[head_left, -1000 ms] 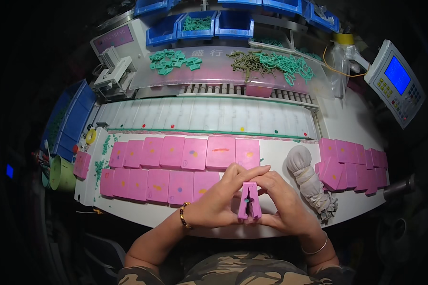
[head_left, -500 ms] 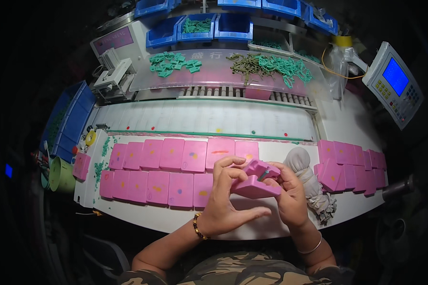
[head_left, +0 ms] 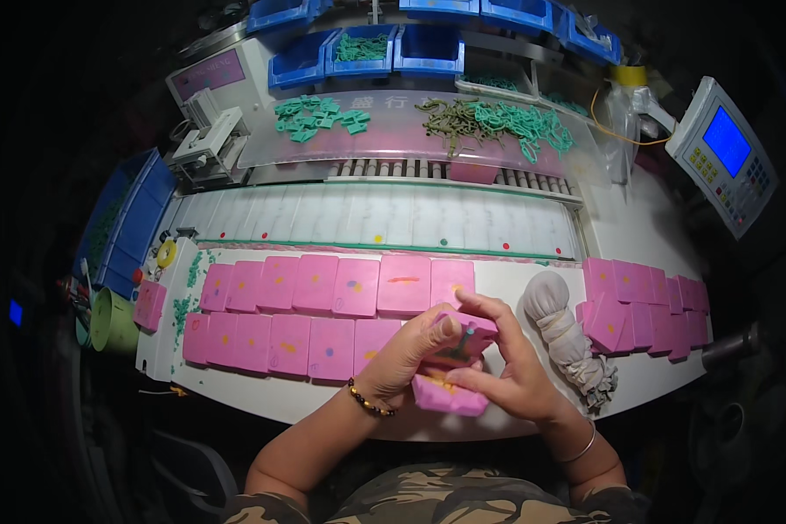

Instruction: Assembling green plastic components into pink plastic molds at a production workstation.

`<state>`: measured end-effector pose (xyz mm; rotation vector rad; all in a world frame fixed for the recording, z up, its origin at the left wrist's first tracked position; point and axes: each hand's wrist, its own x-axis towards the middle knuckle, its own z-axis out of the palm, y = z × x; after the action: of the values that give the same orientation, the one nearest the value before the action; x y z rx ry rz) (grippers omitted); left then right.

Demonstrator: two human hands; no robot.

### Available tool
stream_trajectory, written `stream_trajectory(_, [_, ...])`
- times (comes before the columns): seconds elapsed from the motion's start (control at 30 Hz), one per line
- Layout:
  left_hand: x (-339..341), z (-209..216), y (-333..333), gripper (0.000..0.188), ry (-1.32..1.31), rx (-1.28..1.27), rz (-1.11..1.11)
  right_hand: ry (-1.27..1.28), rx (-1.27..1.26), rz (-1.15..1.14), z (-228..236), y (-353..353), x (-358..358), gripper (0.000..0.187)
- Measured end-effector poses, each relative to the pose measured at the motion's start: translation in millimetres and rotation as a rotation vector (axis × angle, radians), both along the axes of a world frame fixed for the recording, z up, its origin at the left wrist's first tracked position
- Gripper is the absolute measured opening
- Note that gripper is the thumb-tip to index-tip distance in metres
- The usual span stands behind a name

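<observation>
Between my hands a two-part pink rubber mold point(head_left: 450, 400) is folded open, one half tilted up and the other below it. A small green piece point(head_left: 468, 336) shows on the inner face of the upper half. My left hand point(head_left: 391, 365) is closed on the mold's left side, its thumb pressed against the upper half. On the other side my right hand point(head_left: 524, 377) grips it too, fingers over the upper half and thumb on the lower half's inside. My hands hide part of the mold.
Two rows of pink molds point(head_left: 314, 284) lie to the left; more pink molds point(head_left: 633, 301) stand right. A rolled grey cloth point(head_left: 559, 327) is beside my right hand. Beyond run a white slatted conveyor point(head_left: 341, 214) and a shelf with green pieces point(head_left: 533, 127). A control panel point(head_left: 723, 153) stands right.
The mold has come lower and nearer to me, turned and spread wider. My left thumb now presses on it. Coloured dots on the conveyor have shifted left.
</observation>
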<state>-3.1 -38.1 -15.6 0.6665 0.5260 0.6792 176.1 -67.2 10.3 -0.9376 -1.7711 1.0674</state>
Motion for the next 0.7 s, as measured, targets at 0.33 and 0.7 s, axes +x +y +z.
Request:
stream_trajectory(0.33, [4,6,0,0.035,-0.048,-0.088,0.169,-0.323,0.335,-0.191,18,1,0,0.070])
stream_trajectory(0.7, [5,5,2,0.040,-0.117,-0.135,0.219,-0.244,0.340,-0.184,19,9,-7,0.029])
